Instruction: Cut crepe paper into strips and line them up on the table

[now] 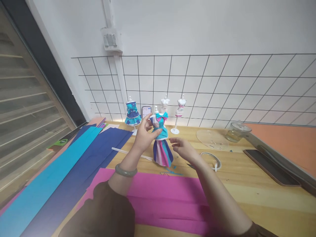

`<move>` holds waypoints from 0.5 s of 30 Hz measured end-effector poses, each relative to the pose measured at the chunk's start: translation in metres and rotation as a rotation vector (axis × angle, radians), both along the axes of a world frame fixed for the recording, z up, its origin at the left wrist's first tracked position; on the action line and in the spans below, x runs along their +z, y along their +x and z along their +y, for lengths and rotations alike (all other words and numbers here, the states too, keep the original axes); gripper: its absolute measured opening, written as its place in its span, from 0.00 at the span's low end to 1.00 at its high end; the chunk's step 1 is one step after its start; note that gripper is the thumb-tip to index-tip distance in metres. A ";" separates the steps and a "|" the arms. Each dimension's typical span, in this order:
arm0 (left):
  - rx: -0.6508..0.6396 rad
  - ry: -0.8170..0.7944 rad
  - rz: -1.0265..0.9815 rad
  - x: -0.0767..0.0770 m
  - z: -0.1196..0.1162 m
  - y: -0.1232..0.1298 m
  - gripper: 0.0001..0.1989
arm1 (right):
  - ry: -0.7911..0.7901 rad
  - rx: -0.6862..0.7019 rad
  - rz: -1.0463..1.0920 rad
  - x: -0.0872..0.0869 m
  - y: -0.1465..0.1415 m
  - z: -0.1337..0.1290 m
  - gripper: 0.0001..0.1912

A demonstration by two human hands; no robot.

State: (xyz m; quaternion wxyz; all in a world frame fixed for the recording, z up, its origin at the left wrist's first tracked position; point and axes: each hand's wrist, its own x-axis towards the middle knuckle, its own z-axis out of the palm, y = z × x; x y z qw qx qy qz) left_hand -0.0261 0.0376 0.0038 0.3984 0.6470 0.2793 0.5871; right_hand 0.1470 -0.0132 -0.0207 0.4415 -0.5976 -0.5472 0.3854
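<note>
A small dress form [156,110] stands in front of me in a turquoise top with a bow [162,116] and a striped flared skirt [163,153] of blue, pink and white. My left hand [146,133] is closed around its upper part, thumb across the front of the bodice. To the right of the skirt hovers my right hand [184,148], fingers stretched out and apart, with nothing in it. Behind are a dress form in a blue tiered dress [133,113], a plain white one [165,104] and one with pink trim [181,108].
Magenta sheets [168,194] lie nearest me, with turquoise [59,168] and navy sheets [98,161] at left. A white strip [130,153], a ring-shaped roll [218,161], a clear plate [211,139], a glass jar [237,131] and a dark phone [271,168] rest on the table.
</note>
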 end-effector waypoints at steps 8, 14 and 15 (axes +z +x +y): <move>0.007 -0.013 0.000 0.002 0.001 -0.002 0.36 | 0.048 0.251 0.032 0.008 -0.018 -0.009 0.26; 0.016 0.005 0.041 0.004 -0.001 -0.004 0.35 | 0.108 0.310 0.174 0.007 -0.019 -0.010 0.27; 0.016 0.009 0.046 0.004 -0.001 -0.004 0.35 | 0.120 0.318 0.192 0.007 -0.019 -0.010 0.27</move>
